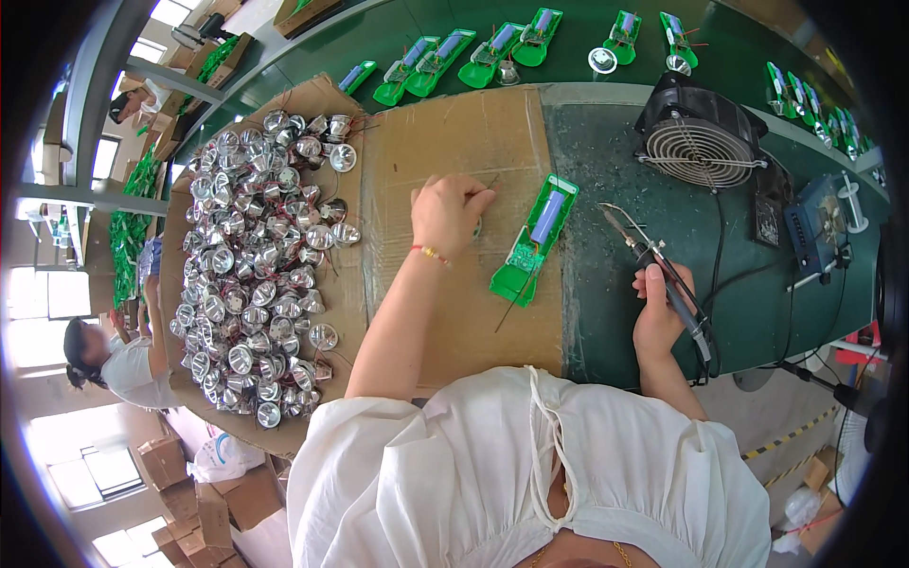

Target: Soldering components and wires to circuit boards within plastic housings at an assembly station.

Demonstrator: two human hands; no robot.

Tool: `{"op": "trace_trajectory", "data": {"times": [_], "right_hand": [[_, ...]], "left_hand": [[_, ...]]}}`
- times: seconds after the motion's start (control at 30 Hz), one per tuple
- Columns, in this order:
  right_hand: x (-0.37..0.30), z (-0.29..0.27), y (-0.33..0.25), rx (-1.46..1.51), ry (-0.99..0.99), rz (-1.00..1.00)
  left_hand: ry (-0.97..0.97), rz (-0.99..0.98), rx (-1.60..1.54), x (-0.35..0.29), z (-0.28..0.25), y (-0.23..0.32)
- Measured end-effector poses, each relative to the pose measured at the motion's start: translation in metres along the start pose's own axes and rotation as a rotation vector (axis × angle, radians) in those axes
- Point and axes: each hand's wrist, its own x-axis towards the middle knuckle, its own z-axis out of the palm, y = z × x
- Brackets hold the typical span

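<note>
My left hand (443, 216) is over the cardboard sheet, its fingers closed in a pinch. A thin dark wire end (491, 183) shows by the fingertips; what the fingers hold is mostly hidden. Right of it lies an open green plastic housing (512, 281), tilted on the cardboard. Inside are a blue-violet cylindrical battery (548, 217), a small green circuit board (524, 256) and loose wires. My right hand (657, 308) is wrapped round a soldering iron (683, 310) with a thin metal guide along it. The iron's tip points up and left, apart from the housing.
A cardboard tray (346, 301) heaped with shiny reflector cups (256, 275) stands at left. Several green housings (443, 62) line the far edge. A black fan (701, 142) and a blue soldering station (816, 227) with trailing cables stand at right. Another person (128, 364) sits far left.
</note>
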Motion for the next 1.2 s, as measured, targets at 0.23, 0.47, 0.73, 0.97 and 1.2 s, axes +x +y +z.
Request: {"op": "trace_trajectory", "data": {"times": [0.23, 0.47, 0.73, 0.97, 1.2], "right_hand": [[-0.024, -0.016, -0.015, -0.042, -0.226, -0.057], [-0.036, 0.001, -0.015, -0.143, -0.399, -0.112], [-0.037, 0.01, -0.015, -0.159, -0.383, -0.128], [-0.037, 0.008, -0.014, -0.176, -0.394, -0.08], [-0.037, 0.016, -0.021, 0.059, -0.286, 0.192]], "left_hand": [[-0.184, -0.243, -0.448, -0.065, -0.024, 0.025], [-0.063, -0.049, -0.343, -0.087, 0.009, 0.015], [-0.094, -0.099, -0.437, -0.087, 0.009, 0.021], [-0.071, -0.07, -0.365, -0.085, 0.014, 0.02], [-0.095, -0.169, -0.434, -0.085, 0.01, 0.026]]}}
